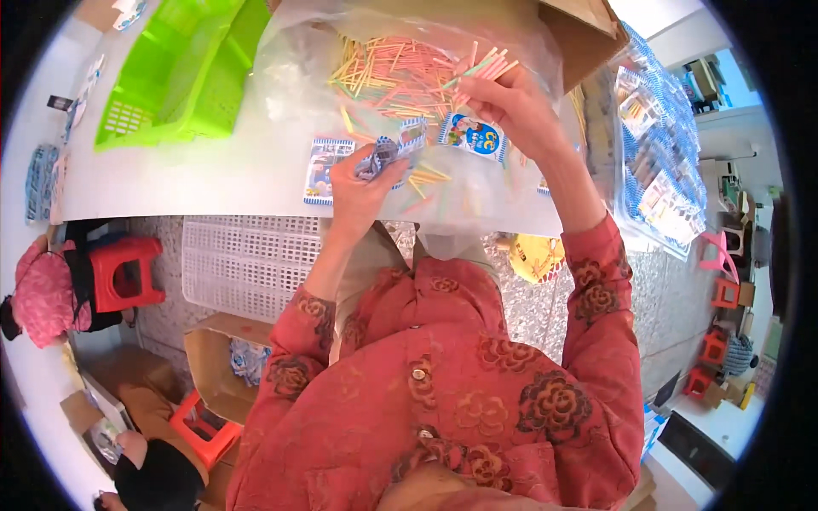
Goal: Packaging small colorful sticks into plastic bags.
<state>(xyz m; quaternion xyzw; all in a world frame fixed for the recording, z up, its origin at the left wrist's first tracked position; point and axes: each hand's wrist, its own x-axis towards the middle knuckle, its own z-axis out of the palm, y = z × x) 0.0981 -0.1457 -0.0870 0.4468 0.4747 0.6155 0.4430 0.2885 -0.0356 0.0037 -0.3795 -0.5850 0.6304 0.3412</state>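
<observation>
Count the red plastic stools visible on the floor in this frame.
5, possibly more hidden. One red stool at left under the table edge, one lower left beside a cardboard box, and three small ones at far right, too small to be sure of.

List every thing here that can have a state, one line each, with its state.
Left hand: closed on a small packet.
Right hand: pinching a bunch of sticks.
Plastic bag: open, holding loose sticks.
Green basket: lying tilted on the table.
Cardboard box: open.
</observation>
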